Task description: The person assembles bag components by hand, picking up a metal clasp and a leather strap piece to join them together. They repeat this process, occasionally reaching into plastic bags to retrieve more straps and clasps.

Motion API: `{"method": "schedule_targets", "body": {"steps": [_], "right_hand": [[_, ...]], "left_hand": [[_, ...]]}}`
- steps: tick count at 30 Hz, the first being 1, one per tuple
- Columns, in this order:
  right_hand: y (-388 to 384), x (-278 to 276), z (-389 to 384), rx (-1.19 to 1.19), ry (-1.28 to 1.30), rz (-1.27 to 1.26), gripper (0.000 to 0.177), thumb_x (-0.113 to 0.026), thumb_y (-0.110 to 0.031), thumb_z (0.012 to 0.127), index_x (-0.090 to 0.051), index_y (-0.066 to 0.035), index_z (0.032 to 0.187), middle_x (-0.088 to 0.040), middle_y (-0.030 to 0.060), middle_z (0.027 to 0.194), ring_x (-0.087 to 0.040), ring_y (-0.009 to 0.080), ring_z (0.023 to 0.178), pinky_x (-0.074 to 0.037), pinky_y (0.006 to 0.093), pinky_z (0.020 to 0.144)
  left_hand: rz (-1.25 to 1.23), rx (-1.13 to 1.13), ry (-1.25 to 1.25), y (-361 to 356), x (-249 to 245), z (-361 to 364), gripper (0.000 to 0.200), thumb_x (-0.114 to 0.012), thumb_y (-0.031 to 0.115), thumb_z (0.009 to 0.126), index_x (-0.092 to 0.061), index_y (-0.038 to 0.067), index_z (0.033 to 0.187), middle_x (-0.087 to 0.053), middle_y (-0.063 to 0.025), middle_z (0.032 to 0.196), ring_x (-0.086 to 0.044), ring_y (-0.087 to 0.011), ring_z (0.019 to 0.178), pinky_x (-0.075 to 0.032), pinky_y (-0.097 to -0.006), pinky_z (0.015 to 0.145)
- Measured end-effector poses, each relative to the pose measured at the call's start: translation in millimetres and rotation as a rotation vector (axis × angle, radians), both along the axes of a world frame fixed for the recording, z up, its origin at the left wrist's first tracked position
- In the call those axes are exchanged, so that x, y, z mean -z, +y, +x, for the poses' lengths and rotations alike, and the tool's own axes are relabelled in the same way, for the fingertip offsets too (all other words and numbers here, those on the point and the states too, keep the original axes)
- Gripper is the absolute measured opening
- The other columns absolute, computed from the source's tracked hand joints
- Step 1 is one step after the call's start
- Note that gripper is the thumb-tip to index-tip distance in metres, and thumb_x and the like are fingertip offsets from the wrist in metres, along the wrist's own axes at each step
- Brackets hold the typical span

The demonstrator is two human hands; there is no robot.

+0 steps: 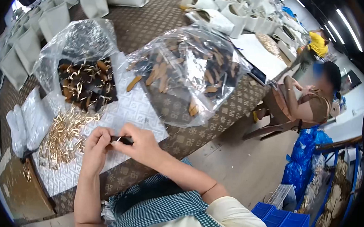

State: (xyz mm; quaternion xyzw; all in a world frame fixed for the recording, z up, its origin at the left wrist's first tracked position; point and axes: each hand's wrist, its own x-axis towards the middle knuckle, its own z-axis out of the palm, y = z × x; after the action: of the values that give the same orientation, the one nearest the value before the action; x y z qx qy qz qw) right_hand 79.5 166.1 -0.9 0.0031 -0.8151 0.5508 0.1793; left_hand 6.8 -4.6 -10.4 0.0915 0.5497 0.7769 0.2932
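Pinches a small dark piece [122, 140] between left hand [96, 147] and right hand [140, 143], both closed on it, low over the white mat [136, 106], seemingly for steadiness, gold clips [64, 137] heaped beside the left hand, open bags [87, 81] beyond within reach.

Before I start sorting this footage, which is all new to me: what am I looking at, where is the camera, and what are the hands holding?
No machine here: a person works with bare hands. The one picture comes from a camera on their head, looking down; its lens bends the edges. The left hand and right hand pinch a small dark piece between them. Before them a white patterned sheet carries a pile of gold clips. Beyond lie two clear bags: the left bag holds dark pieces and gold clips, the right bag tan strips. White pouches line the brown table, and another person sits at the right.
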Motion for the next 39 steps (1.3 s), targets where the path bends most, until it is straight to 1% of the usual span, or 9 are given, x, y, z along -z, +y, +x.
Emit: {"method": "schedule_targets", "body": {"steps": [8, 12, 17, 19, 23, 30, 32, 34, 39], "right_hand": [[9.0, -8.6, 5.1, -0.036, 0.075, 0.282, 0.052, -0.075, -0.022, 0.083, -0.057, -0.006, 0.129, -0.065, 0.0143, 0.107, -0.066, 0.0279, 0.089, -0.055, 0.0360, 0.077], [44.6, -20.8, 8.9, 0.158, 0.298, 0.398, 0.050, -0.077, -0.015, 0.076, -0.061, -0.006, 0.123, -0.064, 0.0124, 0.110, -0.062, 0.0291, 0.095, -0.052, 0.0385, 0.083], [116.4, -45.6, 27.1, 0.642, 0.201, 0.810, 0.069, -0.080, -0.015, 0.068, -0.055, -0.014, 0.133, -0.050, 0.0095, 0.132, -0.045, 0.0299, 0.120, -0.032, 0.0485, 0.105], [140.9, -41.5, 31.6, 0.724, 0.020, 0.862, 0.071, -0.079, -0.015, 0.071, -0.052, -0.015, 0.136, -0.052, 0.0092, 0.131, -0.045, 0.0305, 0.120, -0.033, 0.0471, 0.103], [168.1, -21.2, 24.4, 0.684, 0.139, 0.369, 0.013, -0.066, -0.012, 0.090, -0.067, -0.001, 0.097, -0.063, 0.0113, 0.076, -0.059, 0.0239, 0.061, -0.048, 0.0338, 0.059], [152.7, -41.9, -11.6, 0.495, 0.614, 0.276, 0.007, -0.068, -0.003, 0.087, -0.066, 0.000, 0.094, -0.062, 0.0085, 0.075, -0.054, 0.0162, 0.057, -0.043, 0.0276, 0.052], [157.0, -41.0, -25.1, 0.466, 0.749, 0.285, 0.006, -0.069, -0.004, 0.088, -0.066, 0.000, 0.092, -0.060, 0.0065, 0.072, -0.049, 0.0129, 0.053, -0.039, 0.0243, 0.049], [162.8, -30.4, -33.9, 0.495, 0.819, 0.334, 0.010, -0.071, -0.006, 0.087, -0.066, 0.000, 0.093, -0.061, 0.0080, 0.072, -0.051, 0.0161, 0.054, -0.040, 0.0259, 0.050], [166.8, -25.5, -38.9, 0.434, 0.817, 0.283, 0.014, -0.071, -0.002, 0.083, -0.065, 0.000, 0.095, -0.060, 0.0088, 0.071, -0.053, 0.0213, 0.053, -0.043, 0.0302, 0.050]], "left_hand": [[-0.104, -0.034, 0.046, 5.2, -11.7, -7.0, 0.008, -0.061, 0.005, 0.094, -0.056, 0.004, 0.100, -0.064, -0.0049, 0.092, -0.065, -0.0114, 0.076, -0.053, -0.0231, 0.065], [-0.067, -0.265, 0.145, 11.5, -34.2, -35.6, 0.015, -0.057, -0.001, 0.093, -0.056, 0.001, 0.108, -0.067, -0.0090, 0.093, -0.068, -0.0162, 0.083, -0.054, -0.0248, 0.072], [-0.258, -0.556, 0.707, 7.9, -60.9, -76.0, 0.053, -0.058, 0.003, 0.092, -0.041, 0.001, 0.142, -0.046, -0.0132, 0.142, -0.047, -0.0257, 0.130, -0.041, -0.0353, 0.105], [-0.398, -0.504, 0.931, 14.2, -48.1, -70.3, 0.050, -0.059, 0.004, 0.091, -0.046, 0.003, 0.140, -0.046, -0.0114, 0.140, -0.046, -0.0261, 0.130, -0.040, -0.0374, 0.106], [-0.512, -0.147, 1.166, 63.2, -29.5, -29.3, 0.033, -0.065, 0.004, 0.085, -0.061, 0.003, 0.117, -0.059, -0.0138, 0.121, -0.056, -0.0295, 0.113, -0.045, -0.0369, 0.097], [-0.259, 0.265, 1.357, 193.4, -27.9, -30.8, 0.034, -0.061, 0.002, 0.082, -0.061, 0.003, 0.116, -0.059, -0.0155, 0.124, -0.055, -0.0374, 0.116, -0.048, -0.0411, 0.096], [-0.500, 0.510, 1.430, 231.1, -15.1, -57.1, 0.039, -0.063, 0.005, 0.081, -0.060, 0.005, 0.119, -0.056, -0.0186, 0.130, -0.052, -0.0391, 0.121, -0.046, -0.0418, 0.098], [-0.141, 0.232, 1.577, 259.3, -5.7, -77.3, 0.041, -0.068, 0.015, 0.082, -0.060, 0.007, 0.122, -0.050, -0.0227, 0.138, -0.049, -0.0421, 0.125, -0.042, -0.0479, 0.101], [-0.458, 0.211, 1.679, 336.9, -30.0, -114.8, 0.061, -0.073, 0.037, 0.080, -0.056, 0.009, 0.132, -0.049, -0.0235, 0.138, -0.046, -0.0428, 0.127, -0.037, -0.0538, 0.105]]}}
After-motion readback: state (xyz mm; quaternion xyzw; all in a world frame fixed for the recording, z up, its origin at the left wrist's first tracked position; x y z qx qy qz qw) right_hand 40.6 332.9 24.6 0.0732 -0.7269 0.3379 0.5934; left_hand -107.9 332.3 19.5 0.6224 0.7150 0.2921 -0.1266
